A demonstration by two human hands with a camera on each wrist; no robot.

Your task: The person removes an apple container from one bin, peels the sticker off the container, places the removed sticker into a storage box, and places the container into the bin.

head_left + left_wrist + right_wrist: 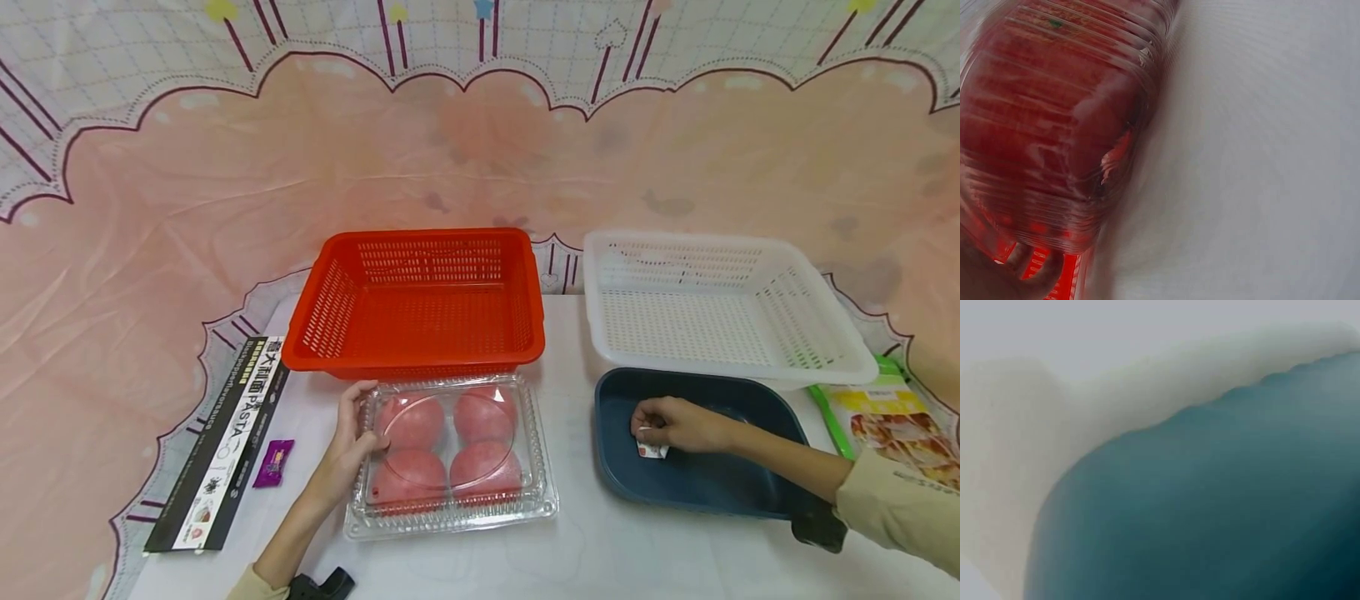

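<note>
My left hand grips the left side of a clear plastic clamshell box, thumb over the lid. Several round red fruits fill the box; their exact kind is unclear. The left wrist view shows the box's ribbed wall close up, with fingertips at its end. Inside a dark blue basin, my right hand pinches a small white item with red marks, mostly covered by the fingers. Only the basin's wall shows clearly in the right wrist view.
Behind the box stands a red basket, and a white basket is behind the basin. A black PASTA pack and a purple wrapped sweet lie at left. At right is a green-edged food bag.
</note>
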